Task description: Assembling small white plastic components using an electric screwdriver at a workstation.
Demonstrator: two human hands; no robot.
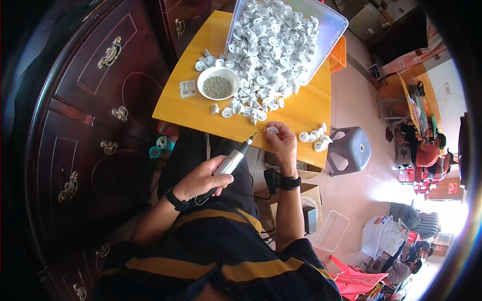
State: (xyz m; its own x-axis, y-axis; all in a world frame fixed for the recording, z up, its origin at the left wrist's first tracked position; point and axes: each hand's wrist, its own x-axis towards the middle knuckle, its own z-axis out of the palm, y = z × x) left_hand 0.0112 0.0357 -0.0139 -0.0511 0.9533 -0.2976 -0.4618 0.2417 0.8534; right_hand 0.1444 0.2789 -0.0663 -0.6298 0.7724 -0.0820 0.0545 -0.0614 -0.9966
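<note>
My left hand (203, 178) is wrapped round a silver and black electric screwdriver (232, 161), its thin bit angled up toward the table's near edge. In the fingers of my right hand (284, 142) is a small round white plastic part (272, 130), pinched just over that edge. The bit's tip is close to this part but apart from it. Beyond my hands, a white bowl (204, 76) holds a heap of tiny grey metal pieces, likely screws. Loose white plastic parts (261, 80) spill across the table toward me from a clear bin.
The clear plastic bin (326, 47) is heaped with white parts on the yellow table (173, 103). Several more parts (316, 135) lie at its right corner. A grey stool (354, 150) stands right of the table, dark red drawers (100, 100) at left. Other people (427, 155) sit far right.
</note>
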